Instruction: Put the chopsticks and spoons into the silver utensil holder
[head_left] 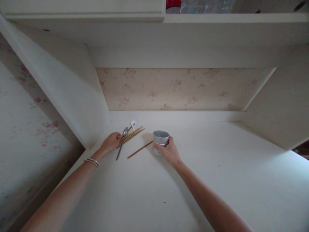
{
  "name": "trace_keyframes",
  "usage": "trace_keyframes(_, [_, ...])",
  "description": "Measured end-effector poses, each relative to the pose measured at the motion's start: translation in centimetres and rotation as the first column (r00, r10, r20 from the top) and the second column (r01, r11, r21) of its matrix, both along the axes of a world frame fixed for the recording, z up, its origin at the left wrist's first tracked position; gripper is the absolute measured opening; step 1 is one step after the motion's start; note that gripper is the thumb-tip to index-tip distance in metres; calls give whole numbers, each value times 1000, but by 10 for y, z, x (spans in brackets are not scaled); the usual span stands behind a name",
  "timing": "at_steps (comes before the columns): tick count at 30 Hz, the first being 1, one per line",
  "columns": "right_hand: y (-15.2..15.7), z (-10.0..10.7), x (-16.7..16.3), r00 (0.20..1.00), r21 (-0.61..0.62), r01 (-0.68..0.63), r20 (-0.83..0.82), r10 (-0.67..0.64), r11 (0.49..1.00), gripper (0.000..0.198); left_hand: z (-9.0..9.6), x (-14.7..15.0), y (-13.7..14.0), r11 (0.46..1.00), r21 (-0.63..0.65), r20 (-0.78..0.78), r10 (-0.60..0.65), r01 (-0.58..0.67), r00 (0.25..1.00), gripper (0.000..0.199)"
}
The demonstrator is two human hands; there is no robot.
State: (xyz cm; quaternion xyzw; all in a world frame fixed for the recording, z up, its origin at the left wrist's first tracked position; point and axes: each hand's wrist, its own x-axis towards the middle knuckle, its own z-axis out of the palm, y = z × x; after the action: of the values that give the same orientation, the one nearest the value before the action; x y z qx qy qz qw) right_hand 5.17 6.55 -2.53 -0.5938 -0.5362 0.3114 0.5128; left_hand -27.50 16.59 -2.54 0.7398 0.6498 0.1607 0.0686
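Note:
My right hand (169, 151) is wrapped round a grey metal cup (161, 134) with a patterned lower part, which stands upright on the white surface with its mouth up. My left hand (111, 141) has its fingers curled in at the left side of a small pile of utensils; what they pinch, if anything, is hidden. In that pile lie several wooden chopsticks (131, 137), a metal spoon (125, 131) and a white spoon (133, 123). A single chopstick (140, 150) lies apart, its far end reaching the cup.
The white tabletop (217, 187) runs under a low overhead cabinet (154, 35). A side panel (65, 74) rises on the left, another panel (275, 106) on the right. Floral wallpaper (178, 88) covers the back. Red and clear plastic items (205, 5) sit on the upper shelf.

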Motion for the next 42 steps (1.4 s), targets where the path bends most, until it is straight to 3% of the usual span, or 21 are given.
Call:
trace_keyframes(4, [31,-11,-15,998,60,-22,65,18,998,79,-3,-4,-12,1000,-6,22,21,-21,1000,49])
trace_keyframes(9, [72,-9,-46,996,66,-52,80,47,996,77,-7,-15,-23,999,27,58,-31,29,998,37])
trace_keyframes(15, [109,3,-82,956,-109,-191,207,210,976,80,-13,-18,-31,993,118,136,-21,5,990,30])
trace_keyframes(19, [115,2,-91,946,-201,-210,204,251,957,86,-15,-15,-34,993,116,160,17,-36,987,28])
trace_keyframes(22, [103,1,-82,940,-250,-227,197,279,941,94,-17,-15,-34,988,138,190,44,-71,981,28])
trace_keyframes(26, [70,-2,-62,926,-263,-280,179,332,923,86,-19,-13,-31,987,126,225,67,-98,972,29])
trace_keyframes(29, [36,-9,-49,927,-233,-324,113,356,917,72,-18,-8,-30,987,108,249,89,-119,964,28])
trace_keyframes(33, [-17,-19,-36,900,-102,-435,-65,431,894,41,-13,1,-33,984,92,257,122,-150,959,26])
trace_keyframes(36, [-52,-21,-26,877,-96,-480,-66,475,872,22,-5,12,-41,980,104,240,139,-168,961,24])
trace_keyframes(39, [-75,-19,-20,873,-115,-485,-6,487,867,19,6,34,-55,978,159,238,97,-137,966,23])
trace_keyframes(42, [-84,-14,-20,873,-107,-465,111,475,879,21,14,73,-79,979,203,309,-57,-7,949,23])
